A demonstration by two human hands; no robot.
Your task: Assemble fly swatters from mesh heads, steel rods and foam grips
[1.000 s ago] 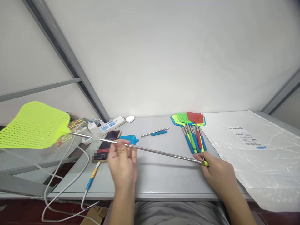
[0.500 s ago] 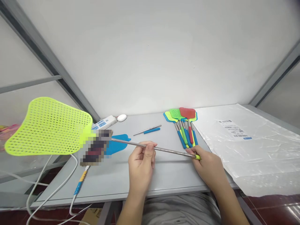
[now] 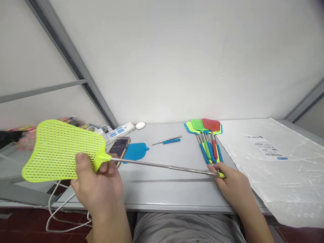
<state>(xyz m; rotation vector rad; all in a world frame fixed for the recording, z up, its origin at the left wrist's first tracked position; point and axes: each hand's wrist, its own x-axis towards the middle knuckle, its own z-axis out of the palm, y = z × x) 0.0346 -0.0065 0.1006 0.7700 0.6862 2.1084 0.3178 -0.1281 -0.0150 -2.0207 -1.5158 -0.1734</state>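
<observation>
A yellow-green fly swatter (image 3: 63, 152) with a long metal telescopic rod spans from left to right above the table. My left hand (image 3: 100, 185) pinches its perforated head near the neck, thumb on the near face. My right hand (image 3: 231, 182) is closed around the handle end, where a bit of yellow-green grip shows. Beneath the rod, on the table, lie a loose blue swatter head (image 3: 136, 151) and a metal rod with a blue handle (image 3: 171, 141). Close behind my right hand rests a pile of fly swatters (image 3: 206, 141) in blue, green, yellow and red.
A white plastic bag (image 3: 278, 175) with a printed label covers the table's right side. At the back left are a power strip (image 3: 120, 132), a white oval object (image 3: 140, 125) and a phone (image 3: 117, 148). White cables (image 3: 52, 211) hang off the left edge.
My left hand has moved left from the middle of the rod to the swatter's head. My right hand still holds the handle end. The view has shifted slightly left.
</observation>
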